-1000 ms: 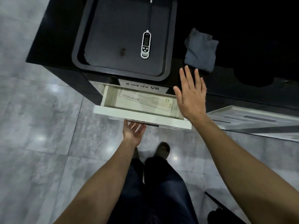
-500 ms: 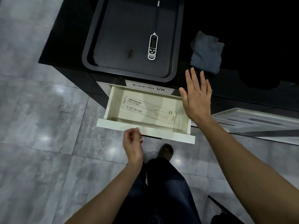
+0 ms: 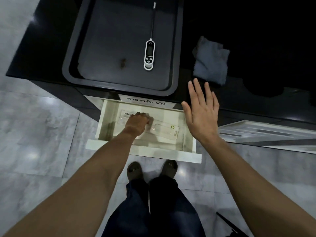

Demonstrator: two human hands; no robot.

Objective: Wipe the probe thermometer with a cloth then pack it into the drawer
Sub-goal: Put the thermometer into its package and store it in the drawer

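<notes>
Grey marble-look floor tiles [image 3: 39,134] lie below us, with a black counter [image 3: 256,103] across the top of the view. On the counter's left part we see a dark tray [image 3: 71,53]; the white probe thermometer [image 3: 149,55] lies in it, its thin probe pointing away from us. Below the tray a cream drawer [image 3: 143,153] stands pulled open, holding a clear plastic package [image 3: 164,130]. Our left hand [image 3: 136,124] reaches into the drawer, fingers curled down onto the package; whether it grips we cannot tell. Our right hand [image 3: 201,113] hovers flat, fingers spread wide, empty, beside the drawer's right edge. Just beyond it a folded grey cloth [image 3: 211,60] rests on the counter.
</notes>
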